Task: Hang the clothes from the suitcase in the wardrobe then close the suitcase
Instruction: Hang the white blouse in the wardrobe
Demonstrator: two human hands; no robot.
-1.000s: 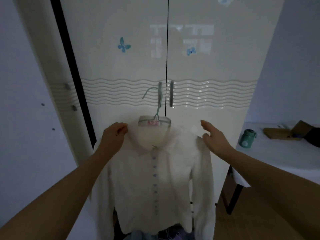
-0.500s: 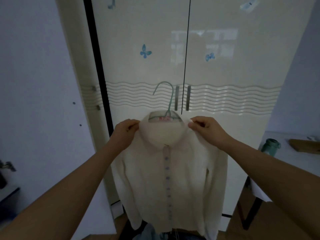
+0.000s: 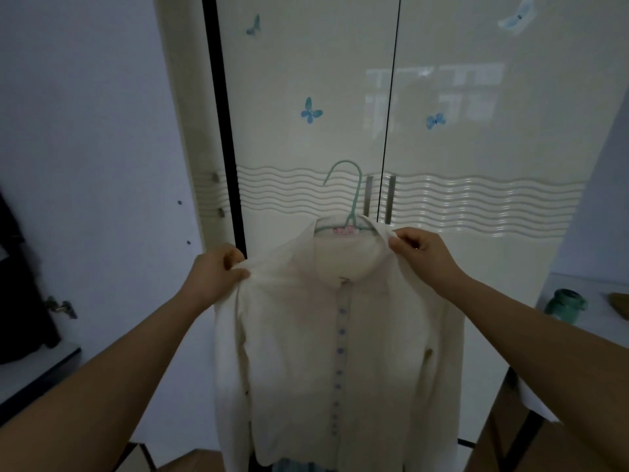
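Head: both hands pinch cardigan shoulders.

cream-white cardigan with a row of little blue buttons, on a mint green hanger. wardrobe is glossy off-white with blue butterflies and a wavy stripe band

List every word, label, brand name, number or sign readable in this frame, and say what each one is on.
No text can be read.
Neck label inside the collar of the white cardigan: pink marks, too blurred to read.
Wardrobe doors: only blue butterfly decals and wavy lines, no lettering.
Green bottle: no print visible.
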